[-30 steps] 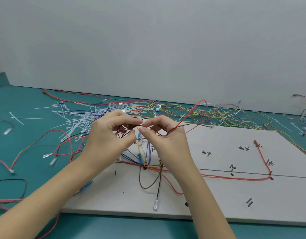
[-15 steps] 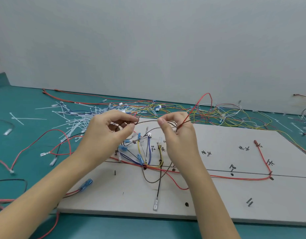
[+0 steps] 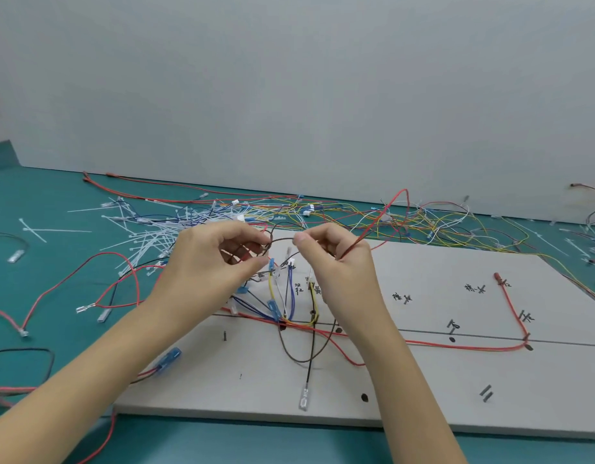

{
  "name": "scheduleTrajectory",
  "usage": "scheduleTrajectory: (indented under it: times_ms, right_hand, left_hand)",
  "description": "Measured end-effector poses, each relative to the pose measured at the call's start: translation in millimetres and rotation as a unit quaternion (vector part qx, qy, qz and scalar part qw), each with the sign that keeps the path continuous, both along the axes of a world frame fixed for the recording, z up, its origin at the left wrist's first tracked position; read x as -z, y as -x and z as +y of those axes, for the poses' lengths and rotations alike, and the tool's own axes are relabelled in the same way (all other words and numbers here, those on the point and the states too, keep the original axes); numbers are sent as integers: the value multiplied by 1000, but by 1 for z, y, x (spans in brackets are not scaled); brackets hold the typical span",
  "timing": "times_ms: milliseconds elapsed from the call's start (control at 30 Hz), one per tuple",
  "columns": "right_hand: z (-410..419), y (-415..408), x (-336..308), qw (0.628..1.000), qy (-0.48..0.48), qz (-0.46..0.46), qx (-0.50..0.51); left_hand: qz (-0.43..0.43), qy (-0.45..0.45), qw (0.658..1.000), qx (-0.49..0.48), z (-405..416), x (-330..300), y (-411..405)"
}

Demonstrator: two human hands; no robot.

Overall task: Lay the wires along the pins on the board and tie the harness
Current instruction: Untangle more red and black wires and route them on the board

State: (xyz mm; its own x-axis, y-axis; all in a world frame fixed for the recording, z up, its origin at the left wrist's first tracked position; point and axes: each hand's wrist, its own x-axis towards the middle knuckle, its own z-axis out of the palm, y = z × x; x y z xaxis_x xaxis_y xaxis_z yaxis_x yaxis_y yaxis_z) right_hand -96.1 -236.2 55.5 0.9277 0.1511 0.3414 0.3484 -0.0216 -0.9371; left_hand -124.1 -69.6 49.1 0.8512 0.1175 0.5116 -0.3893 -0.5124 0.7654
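Observation:
A grey board (image 3: 423, 393) with dark pins and handwritten marks lies on the teal table. A brown wire (image 3: 282, 241) spans between my two hands above the board's far left part. My left hand (image 3: 209, 266) pinches its left end between thumb and fingers. My right hand (image 3: 336, 262) pinches it at the right, and a red wire (image 3: 386, 209) rises from that fist. Below the hands, yellow, blue and white wires fan out from a pin (image 3: 282, 324). A long red wire (image 3: 456, 344) runs along the board's line to a pin at the right.
A heap of white cable ties (image 3: 148, 236) lies left of the board. Tangled yellow, red and white wires (image 3: 440, 226) spread along the wall behind it. Loose red and black wires (image 3: 48, 296) lie at the left. A blue terminal (image 3: 168, 360) rests by my left forearm.
My hands have drawn apart, stretching the brown wire between them. The red wire's loop has risen above my right hand. The fanned wires on the board are now uncovered.

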Motion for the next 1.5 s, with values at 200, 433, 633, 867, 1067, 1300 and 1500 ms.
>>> scheduleTrajectory:
  times_ms: [200, 433, 633, 867, 1067, 1300, 1500]
  right_hand:
    - [6, 3, 4, 998, 42, -27, -32]
    - [1, 6, -3, 994, -45, 29, -92]
    - [-15, 2, -14, 965, -194, 112, -133]
    - [-43, -8, -21, 926, -359, 104, -58]
    - [-46, -12, -20, 917, -385, 96, 40]
    - [-54, -13, -19, 919, -363, 56, 144]
    - [-55, -16, -25, 924, -360, 24, 131]
  left_hand:
    - [-39, -60, 997, 3, -6, 6, 1]
    - [4, 52, 998, 33, -4, 10, -6]
    - [-16, -63, 996, -62, 13, 3, -10]
    - [-3, -213, 910, -357, 114, -11, -24]
    - [214, -209, 869, -395, 165, 2, -29]
    - [232, -283, 856, -366, 141, 4, -36]
    - [23, -279, 955, -102, 63, -5, -21]
